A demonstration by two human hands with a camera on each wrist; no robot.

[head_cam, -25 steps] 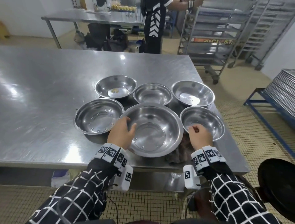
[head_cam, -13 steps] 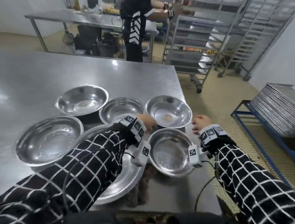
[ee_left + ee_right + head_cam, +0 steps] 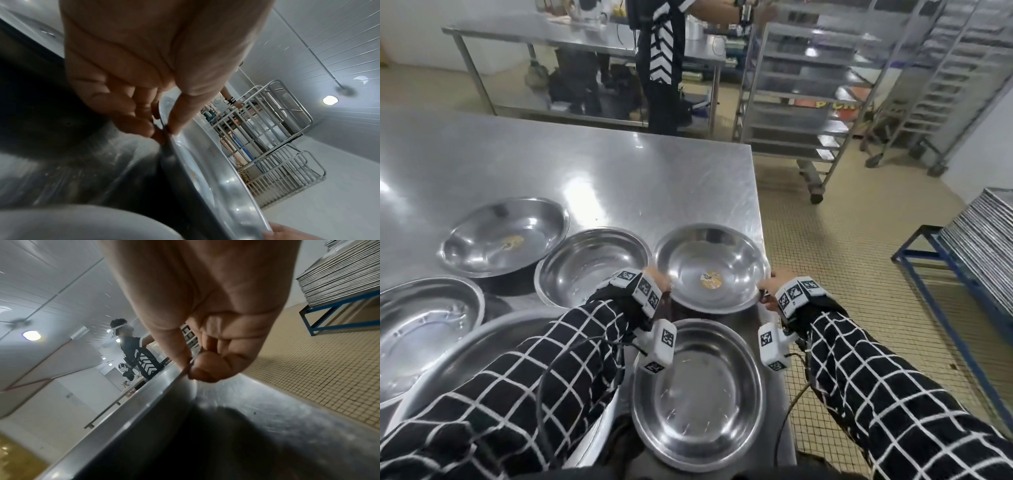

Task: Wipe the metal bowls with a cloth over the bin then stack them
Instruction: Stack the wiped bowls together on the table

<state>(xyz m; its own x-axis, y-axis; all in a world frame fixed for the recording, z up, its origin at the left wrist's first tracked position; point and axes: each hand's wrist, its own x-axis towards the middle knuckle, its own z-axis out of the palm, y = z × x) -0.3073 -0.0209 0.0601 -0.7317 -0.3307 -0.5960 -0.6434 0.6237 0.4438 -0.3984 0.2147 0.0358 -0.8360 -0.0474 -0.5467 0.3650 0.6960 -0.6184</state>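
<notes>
Several metal bowls sit on the steel table (image 3: 592,178). The far right bowl (image 3: 710,265) has a small food scrap at its bottom. My left hand (image 3: 662,279) pinches its left rim (image 3: 205,162), thumb inside and fingers under the edge. My right hand (image 3: 770,279) pinches the opposite rim (image 3: 156,395) the same way. A second bowl (image 3: 697,394) lies nearer me, between my forearms. A dark cloth (image 3: 619,435) peeks out at the table's near edge beside the big bowl (image 3: 465,353). No bin is in view.
Other bowls (image 3: 505,236) (image 3: 589,265) (image 3: 421,318) stand to the left. The table's right edge runs just past the held bowl. A person (image 3: 661,61) works at a far table (image 3: 571,34). Wheeled racks (image 3: 808,102) and a tray stack on a blue frame (image 3: 976,240) stand on the right.
Both hands left the big bowl and the near right bowl, reached forward, and now pinch the far right bowl's rim on either side. My head turned right.
</notes>
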